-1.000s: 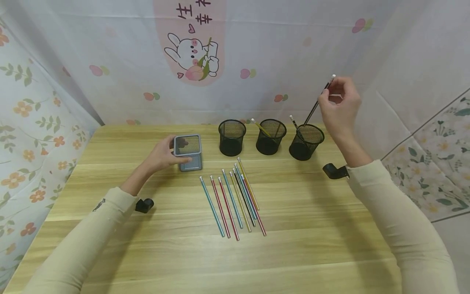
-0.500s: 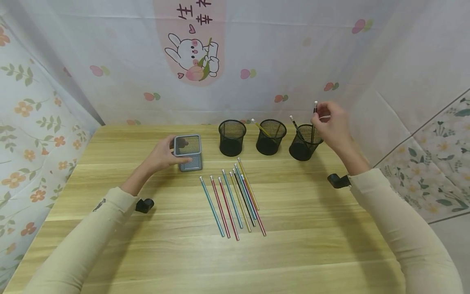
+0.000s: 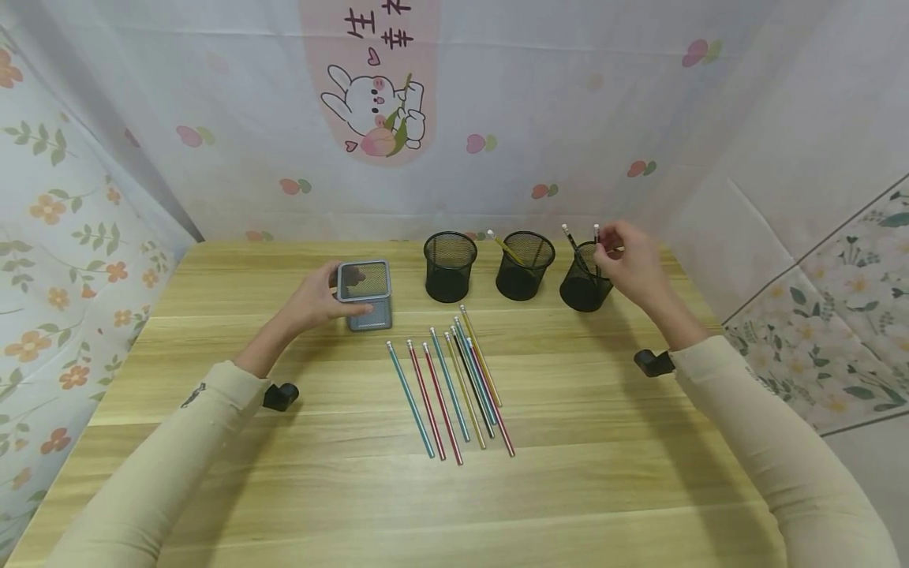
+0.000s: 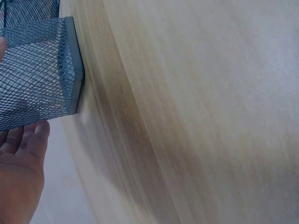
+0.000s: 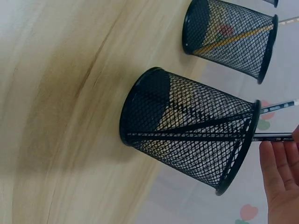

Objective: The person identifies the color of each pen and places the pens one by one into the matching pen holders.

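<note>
My left hand grips a grey square mesh pen holder around its sides, thumb along the near side. In the left wrist view the holder's base stands on the wooden table, with fingers at its side. My right hand is at the rightmost round black mesh pen cup. Between thumb and fingers it pinches the upper part of a black pencil, whose lower end reaches the bottom of that cup. Another black pencil leans in the same cup.
Left of that cup stand a second round black cup with a yellow pencil and a third without pencils. Several blue, red, yellow and black pencils lie mid-table. A patterned cloth hangs behind the table.
My right hand has come down with the black pencil, which now stands more upright and deep in the right cup. The left hand and the grey holder have stayed still.
</note>
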A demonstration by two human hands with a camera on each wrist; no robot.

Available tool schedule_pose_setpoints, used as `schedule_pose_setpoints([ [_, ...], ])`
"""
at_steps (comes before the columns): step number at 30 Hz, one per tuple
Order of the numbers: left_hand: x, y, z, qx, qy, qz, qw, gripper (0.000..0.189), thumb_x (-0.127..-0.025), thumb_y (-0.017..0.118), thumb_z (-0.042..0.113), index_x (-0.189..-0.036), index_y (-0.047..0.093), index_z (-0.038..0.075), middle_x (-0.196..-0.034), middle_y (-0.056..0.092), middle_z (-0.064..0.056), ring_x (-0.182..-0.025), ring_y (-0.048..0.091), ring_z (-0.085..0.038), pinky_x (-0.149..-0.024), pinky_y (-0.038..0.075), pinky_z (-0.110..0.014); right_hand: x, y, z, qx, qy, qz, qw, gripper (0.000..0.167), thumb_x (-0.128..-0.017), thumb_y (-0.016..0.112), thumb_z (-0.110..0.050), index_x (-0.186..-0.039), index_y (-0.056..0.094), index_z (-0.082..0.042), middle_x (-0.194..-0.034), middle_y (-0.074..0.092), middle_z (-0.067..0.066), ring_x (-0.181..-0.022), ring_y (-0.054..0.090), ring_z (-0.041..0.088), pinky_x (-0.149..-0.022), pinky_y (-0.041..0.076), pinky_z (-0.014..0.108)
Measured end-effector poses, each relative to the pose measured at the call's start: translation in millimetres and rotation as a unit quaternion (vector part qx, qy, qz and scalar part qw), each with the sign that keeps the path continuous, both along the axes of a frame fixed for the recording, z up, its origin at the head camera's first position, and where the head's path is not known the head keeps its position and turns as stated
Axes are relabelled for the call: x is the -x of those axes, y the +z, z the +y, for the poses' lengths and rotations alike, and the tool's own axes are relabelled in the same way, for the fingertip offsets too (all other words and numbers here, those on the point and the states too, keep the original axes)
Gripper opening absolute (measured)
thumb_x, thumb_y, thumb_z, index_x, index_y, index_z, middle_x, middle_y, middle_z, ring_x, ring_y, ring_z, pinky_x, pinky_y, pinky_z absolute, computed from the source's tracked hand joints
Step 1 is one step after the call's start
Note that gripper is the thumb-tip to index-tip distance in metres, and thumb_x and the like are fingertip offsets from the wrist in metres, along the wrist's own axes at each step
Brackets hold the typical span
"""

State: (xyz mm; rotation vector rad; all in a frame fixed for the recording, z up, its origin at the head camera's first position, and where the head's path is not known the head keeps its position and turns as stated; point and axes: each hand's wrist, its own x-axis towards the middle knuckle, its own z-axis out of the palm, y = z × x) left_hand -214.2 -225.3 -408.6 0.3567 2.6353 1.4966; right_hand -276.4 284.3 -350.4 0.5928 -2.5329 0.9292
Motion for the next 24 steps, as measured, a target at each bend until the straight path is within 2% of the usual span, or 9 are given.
schedule_pose_setpoints([
  [14,-1.5,1.9,-0.7,-0.015,-0.003,-0.003,0.9999,0.08,-0.081,0.09,0.017,-0.141,0.044,-0.007,-0.136,0.055,-0.024,-0.13,0.05,-0.041,-0.106,0.042,-0.054,0.7,-3.0,-1.5,-0.003,-0.005,0.001,1.0,0.014,-0.093,0.058,0.007,-0.107,0.06,0.009,-0.098,0.063,0.021,-0.087,0.063,0.032,-0.07,0.042,0.005],
  [24,-1.9,1.6,0.2,-0.005,-0.002,-0.001,1.0,0.08,-0.081,0.09,0.019,-0.141,0.044,-0.007,-0.133,0.056,-0.025,-0.127,0.052,-0.04,-0.104,0.043,-0.053,0.2,-2.9,-1.6,0.013,-0.009,0.004,0.9999,0.015,-0.093,0.057,0.007,-0.107,0.061,0.01,-0.099,0.064,0.021,-0.088,0.063,0.03,-0.071,0.044,0.006],
])
